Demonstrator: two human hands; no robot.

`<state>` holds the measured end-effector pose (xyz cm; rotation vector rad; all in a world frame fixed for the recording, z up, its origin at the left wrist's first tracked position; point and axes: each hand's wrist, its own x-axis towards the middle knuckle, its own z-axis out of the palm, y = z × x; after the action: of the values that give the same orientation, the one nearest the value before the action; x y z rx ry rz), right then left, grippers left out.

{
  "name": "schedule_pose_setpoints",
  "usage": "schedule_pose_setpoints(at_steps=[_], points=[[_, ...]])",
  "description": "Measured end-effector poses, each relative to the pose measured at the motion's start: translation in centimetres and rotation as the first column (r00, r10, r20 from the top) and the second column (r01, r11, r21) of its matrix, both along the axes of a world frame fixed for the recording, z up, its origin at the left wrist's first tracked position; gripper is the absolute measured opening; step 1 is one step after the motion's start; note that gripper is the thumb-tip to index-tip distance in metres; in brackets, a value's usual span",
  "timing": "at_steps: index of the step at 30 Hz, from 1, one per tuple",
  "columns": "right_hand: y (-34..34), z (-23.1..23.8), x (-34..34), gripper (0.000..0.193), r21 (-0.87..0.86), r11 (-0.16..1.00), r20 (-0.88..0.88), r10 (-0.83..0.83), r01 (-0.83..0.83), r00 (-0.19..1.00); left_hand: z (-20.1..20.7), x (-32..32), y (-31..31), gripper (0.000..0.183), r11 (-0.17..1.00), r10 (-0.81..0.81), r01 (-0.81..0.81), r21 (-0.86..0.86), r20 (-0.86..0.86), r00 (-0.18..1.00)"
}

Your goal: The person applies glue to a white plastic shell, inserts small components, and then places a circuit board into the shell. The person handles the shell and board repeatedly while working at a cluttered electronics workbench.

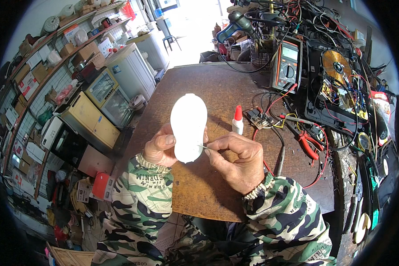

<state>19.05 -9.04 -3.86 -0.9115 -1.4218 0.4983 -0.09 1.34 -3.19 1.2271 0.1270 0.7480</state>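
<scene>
My left hand (160, 147) is closed around the left edge of a white, smooth, elongated plastic shell (189, 122), wide at the top and narrowed at the waist. The shell is held up over the table. With thumb and forefinger pinched, my right hand (236, 159) holds a thin, pale sliver (201, 146) against the shell's lower right part; its exact kind is too small to make out. Just beyond my right hand stands a small white bottle (237, 127) with a pointed red cap.
A brown wooden table (199, 195) lies under my hands. To the right are a small circuit board (258, 119), a multimeter (288, 62), red-handled pliers (309, 145), a soldering iron (281, 159) and an opened appliance with a copper coil (336, 66). Shelves and cabinets (91, 119) line the left.
</scene>
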Motion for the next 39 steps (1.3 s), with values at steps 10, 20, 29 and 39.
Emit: schedule_pose_setpoints(at_steps=[10,20,29,39], points=[[-0.06,-0.01,-0.02,0.004,-0.025,1.0,-0.017,-0.004,0.004,1.0,-0.04,0.22,0.07,0.071,1.0,-0.001,0.0,0.016,0.018,1.0],[-0.5,0.59,-0.2,0.004,-0.166,0.981,-0.304,0.046,-0.1,0.952,0.66,0.53,-0.43,0.077,0.995,0.099,-0.099,-0.012,0.014,0.995],[-0.51,0.68,0.09,0.004,0.102,0.995,0.023,0.015,-0.017,1.0,0.47,0.54,-0.2,0.077,0.992,0.084,-0.077,-0.096,0.067,0.994],[-0.62,0.49,-0.14,0.008,0.147,0.989,0.065,0.004,-0.013,0.998,0.64,0.47,-0.44,0.08,0.993,0.083,-0.079,-0.083,0.045,0.996]])
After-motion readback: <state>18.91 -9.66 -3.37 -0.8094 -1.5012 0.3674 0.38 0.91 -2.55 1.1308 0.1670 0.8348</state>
